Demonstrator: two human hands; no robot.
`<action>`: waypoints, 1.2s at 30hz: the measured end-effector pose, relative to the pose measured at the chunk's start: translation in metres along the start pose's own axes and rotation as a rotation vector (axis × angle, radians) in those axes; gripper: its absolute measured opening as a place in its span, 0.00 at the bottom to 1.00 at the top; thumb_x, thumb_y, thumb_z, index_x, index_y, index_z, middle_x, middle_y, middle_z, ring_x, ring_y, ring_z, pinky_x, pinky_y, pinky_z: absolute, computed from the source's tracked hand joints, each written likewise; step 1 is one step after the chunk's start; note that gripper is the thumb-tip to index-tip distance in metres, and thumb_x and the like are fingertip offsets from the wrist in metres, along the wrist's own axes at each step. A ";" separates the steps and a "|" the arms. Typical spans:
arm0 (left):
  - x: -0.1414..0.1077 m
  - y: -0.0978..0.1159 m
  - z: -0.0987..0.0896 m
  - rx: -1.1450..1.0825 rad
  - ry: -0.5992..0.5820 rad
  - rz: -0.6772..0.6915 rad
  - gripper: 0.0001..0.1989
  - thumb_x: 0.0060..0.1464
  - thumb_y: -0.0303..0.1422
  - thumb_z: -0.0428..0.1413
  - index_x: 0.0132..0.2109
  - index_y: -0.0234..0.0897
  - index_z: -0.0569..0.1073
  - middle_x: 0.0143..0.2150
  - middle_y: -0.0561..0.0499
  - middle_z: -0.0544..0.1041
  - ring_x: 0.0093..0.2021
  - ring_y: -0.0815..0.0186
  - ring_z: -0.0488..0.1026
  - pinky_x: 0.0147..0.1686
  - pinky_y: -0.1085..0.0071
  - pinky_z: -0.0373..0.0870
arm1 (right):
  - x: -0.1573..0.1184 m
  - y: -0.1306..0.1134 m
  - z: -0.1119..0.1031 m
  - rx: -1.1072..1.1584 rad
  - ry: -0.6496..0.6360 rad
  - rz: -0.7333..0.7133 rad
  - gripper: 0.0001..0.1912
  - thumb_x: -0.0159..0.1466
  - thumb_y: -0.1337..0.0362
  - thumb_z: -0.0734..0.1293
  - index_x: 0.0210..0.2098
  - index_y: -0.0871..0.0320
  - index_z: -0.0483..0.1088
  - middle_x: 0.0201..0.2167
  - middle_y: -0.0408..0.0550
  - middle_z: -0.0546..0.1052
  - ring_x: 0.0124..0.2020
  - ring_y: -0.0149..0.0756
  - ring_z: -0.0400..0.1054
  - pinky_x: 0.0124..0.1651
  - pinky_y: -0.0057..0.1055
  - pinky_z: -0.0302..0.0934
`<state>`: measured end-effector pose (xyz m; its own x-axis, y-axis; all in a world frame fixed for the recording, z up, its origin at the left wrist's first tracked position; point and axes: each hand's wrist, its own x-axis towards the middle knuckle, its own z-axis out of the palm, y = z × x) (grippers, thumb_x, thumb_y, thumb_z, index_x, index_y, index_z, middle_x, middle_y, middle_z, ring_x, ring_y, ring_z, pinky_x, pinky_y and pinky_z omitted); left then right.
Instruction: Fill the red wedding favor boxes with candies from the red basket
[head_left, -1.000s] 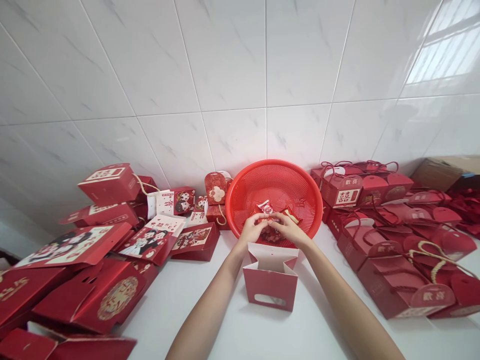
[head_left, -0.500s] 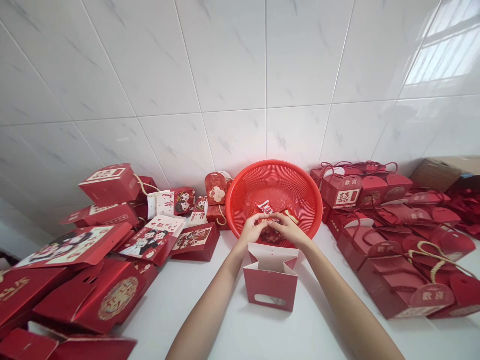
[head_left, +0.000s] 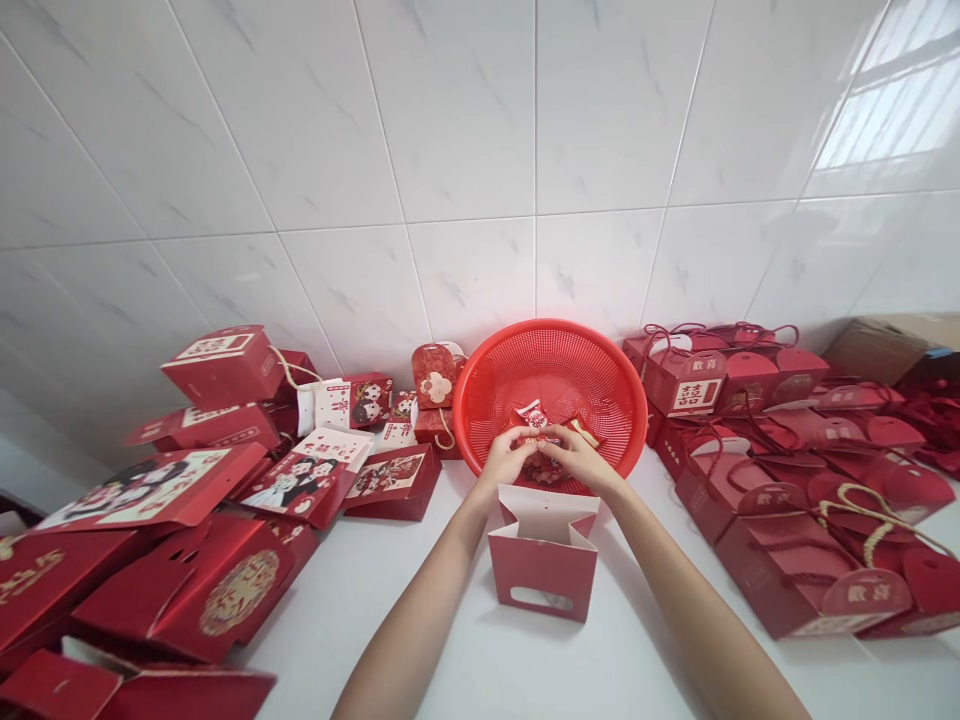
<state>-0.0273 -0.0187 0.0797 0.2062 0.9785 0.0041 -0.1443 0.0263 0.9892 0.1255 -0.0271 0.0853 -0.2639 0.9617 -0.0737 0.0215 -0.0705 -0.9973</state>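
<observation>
Both hands meet over the near part of a red perforated basket [head_left: 555, 345], which holds several red-wrapped packets [head_left: 533, 413]. My left hand [head_left: 508, 457] has its fingers curled together at the packets. Opposite it, my right hand [head_left: 577, 457] has its fingers bent inward, close to the left fingertips. Whatever lies between the fingertips is too small to make out. Just in front of the basket, between my forearms, an open-topped red paper box [head_left: 541, 572] with a small window stands upright on the white table [head_left: 517, 670].
Piled red gift boxes [head_left: 247, 590] with printed figures fill the left side. Rows of handled red boxes [head_left: 795, 560] cover the right. A brown cardboard box [head_left: 874, 350] sits at the back right, and a tiled wall [head_left: 472, 110] rises behind.
</observation>
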 end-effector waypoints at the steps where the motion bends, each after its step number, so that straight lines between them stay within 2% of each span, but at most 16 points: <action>1: 0.000 0.000 0.000 0.001 -0.006 -0.003 0.13 0.48 0.31 0.65 0.42 0.34 0.77 0.34 0.48 0.81 0.33 0.65 0.77 0.35 0.71 0.73 | 0.000 0.001 0.000 0.003 -0.002 0.001 0.12 0.65 0.61 0.67 0.47 0.56 0.68 0.23 0.41 0.76 0.21 0.33 0.73 0.25 0.27 0.70; 12: -0.001 0.003 0.002 0.006 0.006 -0.013 0.11 0.48 0.29 0.63 0.41 0.34 0.77 0.32 0.48 0.80 0.32 0.65 0.77 0.35 0.70 0.73 | 0.001 0.002 0.000 -0.012 0.003 0.023 0.12 0.66 0.62 0.65 0.49 0.57 0.67 0.23 0.42 0.77 0.21 0.33 0.73 0.26 0.27 0.70; 16: 0.000 0.001 0.001 0.010 0.025 -0.007 0.11 0.48 0.27 0.63 0.41 0.33 0.78 0.33 0.48 0.80 0.33 0.66 0.76 0.37 0.71 0.73 | 0.002 0.004 -0.001 -0.009 0.029 0.021 0.16 0.64 0.61 0.68 0.50 0.57 0.66 0.24 0.41 0.76 0.22 0.34 0.74 0.26 0.28 0.71; 22: 0.004 -0.002 -0.002 0.075 0.111 0.048 0.11 0.46 0.24 0.62 0.40 0.35 0.80 0.42 0.46 0.81 0.42 0.62 0.77 0.47 0.67 0.72 | 0.006 0.007 -0.004 0.019 0.167 -0.039 0.14 0.59 0.66 0.68 0.46 0.56 0.67 0.29 0.42 0.77 0.26 0.33 0.73 0.26 0.27 0.69; 26: 0.009 -0.003 -0.004 0.103 0.177 0.050 0.12 0.45 0.22 0.61 0.39 0.35 0.80 0.43 0.45 0.81 0.43 0.61 0.77 0.49 0.65 0.71 | 0.007 0.007 -0.007 0.060 0.224 -0.045 0.16 0.56 0.68 0.67 0.45 0.55 0.66 0.29 0.41 0.77 0.26 0.31 0.73 0.30 0.27 0.68; 32: 0.011 -0.009 -0.004 0.184 0.173 0.046 0.14 0.44 0.21 0.60 0.41 0.33 0.80 0.45 0.42 0.81 0.45 0.58 0.77 0.50 0.63 0.70 | 0.009 0.008 -0.005 0.059 0.236 -0.026 0.19 0.53 0.73 0.63 0.45 0.56 0.64 0.22 0.37 0.74 0.23 0.31 0.71 0.28 0.26 0.65; 36: 0.011 -0.015 -0.003 0.353 0.245 0.141 0.17 0.42 0.19 0.61 0.41 0.35 0.80 0.49 0.41 0.79 0.55 0.54 0.73 0.58 0.60 0.66 | 0.012 0.012 -0.005 -0.006 0.262 -0.050 0.21 0.52 0.73 0.62 0.45 0.56 0.64 0.20 0.36 0.73 0.23 0.32 0.71 0.28 0.26 0.64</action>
<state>-0.0253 -0.0073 0.0642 -0.0336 0.9881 0.1499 0.1929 -0.1408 0.9711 0.1279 -0.0154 0.0720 -0.0059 0.9998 -0.0207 0.0210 -0.0206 -0.9996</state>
